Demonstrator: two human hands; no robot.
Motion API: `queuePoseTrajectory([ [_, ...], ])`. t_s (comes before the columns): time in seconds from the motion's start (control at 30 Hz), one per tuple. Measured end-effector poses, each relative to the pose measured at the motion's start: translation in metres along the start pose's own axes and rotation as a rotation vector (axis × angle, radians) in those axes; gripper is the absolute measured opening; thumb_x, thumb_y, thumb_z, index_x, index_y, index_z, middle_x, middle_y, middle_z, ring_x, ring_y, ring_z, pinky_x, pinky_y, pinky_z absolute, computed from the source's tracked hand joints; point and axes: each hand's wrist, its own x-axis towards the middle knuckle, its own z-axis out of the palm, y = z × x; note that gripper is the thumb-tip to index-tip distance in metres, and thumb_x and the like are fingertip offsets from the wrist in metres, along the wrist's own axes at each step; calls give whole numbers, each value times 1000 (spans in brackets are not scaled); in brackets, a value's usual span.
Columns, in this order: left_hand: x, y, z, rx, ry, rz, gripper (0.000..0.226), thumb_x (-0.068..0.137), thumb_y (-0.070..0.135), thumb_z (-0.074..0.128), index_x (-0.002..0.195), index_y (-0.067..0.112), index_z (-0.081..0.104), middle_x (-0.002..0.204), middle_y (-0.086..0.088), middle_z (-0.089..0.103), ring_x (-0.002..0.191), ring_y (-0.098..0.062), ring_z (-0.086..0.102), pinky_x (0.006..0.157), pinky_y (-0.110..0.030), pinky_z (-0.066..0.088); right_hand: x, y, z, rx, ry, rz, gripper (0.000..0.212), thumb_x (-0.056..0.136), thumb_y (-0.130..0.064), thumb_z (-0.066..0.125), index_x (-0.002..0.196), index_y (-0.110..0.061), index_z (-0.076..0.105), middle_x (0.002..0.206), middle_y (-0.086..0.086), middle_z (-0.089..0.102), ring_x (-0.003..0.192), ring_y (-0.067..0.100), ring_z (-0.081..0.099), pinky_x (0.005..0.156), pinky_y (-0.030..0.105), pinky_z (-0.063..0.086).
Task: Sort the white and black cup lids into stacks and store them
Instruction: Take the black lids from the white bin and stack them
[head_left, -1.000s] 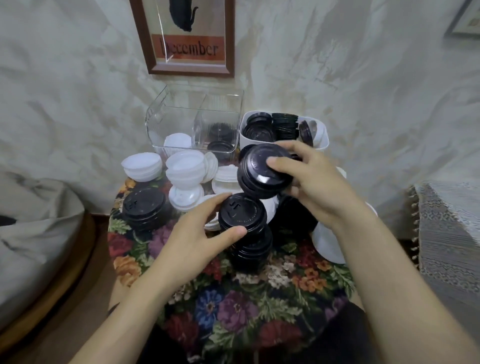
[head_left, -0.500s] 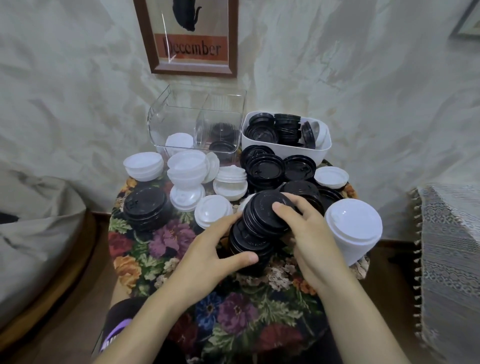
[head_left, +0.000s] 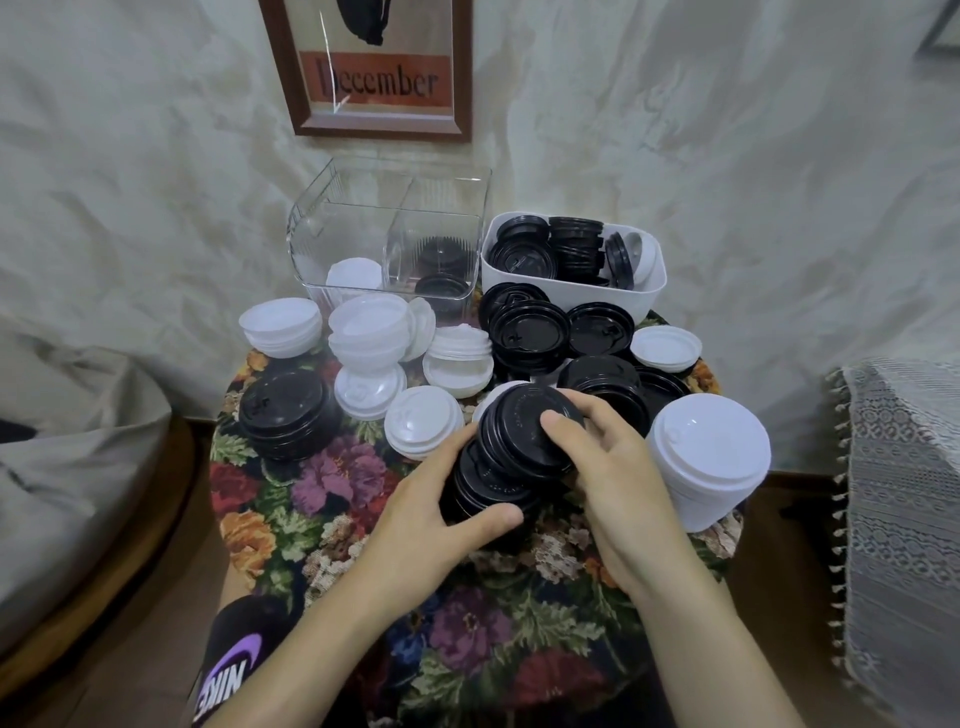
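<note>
A stack of black lids (head_left: 511, 457) leans at the middle of the small table, its upper part tilted toward me. My left hand (head_left: 436, 514) grips the lower lids from the left, thumb across the front. My right hand (head_left: 608, 478) holds the tilted upper lids from the right, thumb on the top lid. Around them stand white lid stacks (head_left: 366, 338), a tall white stack (head_left: 709, 457) at the right, and other black stacks (head_left: 288, 410). A white bin (head_left: 649, 288) at the back holds several black lids.
A clear divided container (head_left: 389, 239) at the back holds a few white and black lids. The round table wears a floral cloth (head_left: 519, 623). A framed picture (head_left: 384, 67) hangs on the wall behind. A lace-covered surface (head_left: 904, 493) stands at the right, a grey cushion (head_left: 78, 467) at the left.
My right hand brought its handful of black lids down from above onto the stack my left hand steadies. Since half a second ago both hands have barely moved.
</note>
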Motion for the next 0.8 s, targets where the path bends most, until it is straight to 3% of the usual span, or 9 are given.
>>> queuePoseTrajectory([
  [0.17,-3,-9,2,30,-2,-14,73,82,58,78,145,58,39,141,28,58,131,4,54,110,-33,43,1,3,1,-42,6,6,20,100,-23,64,119,-24,72,113,-9,76,108,7,71,104,40,54],
  [0.33,-3,-9,3,98,-22,-16,79,83,67,72,149,59,31,144,32,52,133,7,51,113,-35,44,-1,4,2,-82,11,-21,16,100,-25,66,114,-25,73,112,-8,76,107,7,70,104,42,54],
  [0.5,-1,-6,-6,34,-60,-13,83,77,76,72,149,57,34,147,33,51,137,7,48,117,-38,40,-3,4,-4,-68,10,-42,17,98,-27,68,114,-24,73,108,-5,77,106,11,72,101,41,55],
  [0.6,0,-1,-7,3,-61,8,85,73,80,72,148,61,36,149,34,48,140,8,44,117,-34,36,-3,0,-10,-47,5,-55,17,98,-23,68,113,-22,74,102,-5,79,97,10,74,90,31,56],
  [0.73,2,1,-8,-17,-68,-5,91,71,79,75,151,55,38,150,31,50,141,5,44,120,-41,36,-5,-2,-14,-69,-4,-80,16,99,-25,66,113,-25,75,94,0,78,71,20,62,57,26,47],
  [0.8,2,2,-10,-10,-74,-13,90,72,75,76,151,52,40,148,30,52,140,5,46,119,-41,37,-4,-2,-14,-69,-15,-67,18,100,-25,65,115,-25,74,95,1,78,68,20,59,54,27,46],
])
